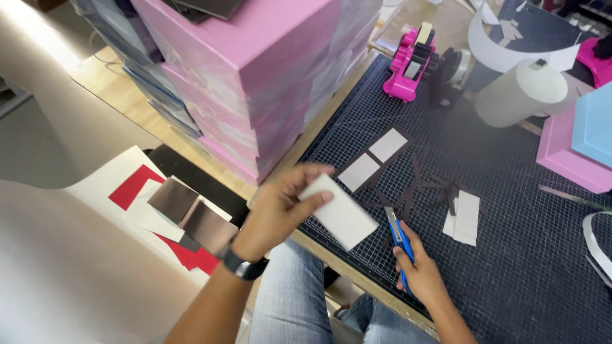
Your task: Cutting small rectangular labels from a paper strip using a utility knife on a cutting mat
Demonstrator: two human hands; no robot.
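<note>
Over gridded mat (pixel 510 255) — left hand (pixel 280 210) pinches white card (pixel 341 216), right hand (pixel 421 274) grips blue cutter (pixel 398 239).

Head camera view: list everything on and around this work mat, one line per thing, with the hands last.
Cutting mat: one, dark with a white grid, covering the table.
Stacked boxes: several, pink, top left of the mat.
Tape dispenser: one, bright pink, top of the mat.
Paper roll: one, off-white, top right.
Box with blue lid: one, pink and light blue, right edge.
Loose white cards: two, mid mat; a small pile lies further right.
Dark strips: several, black, mid mat.
Brown cards: two, on red and white sheets at lower left.
Wristwatch: one, black, left wrist.
Left hand: pinching a white card.
Right hand: gripping a blue craft knife.
</note>
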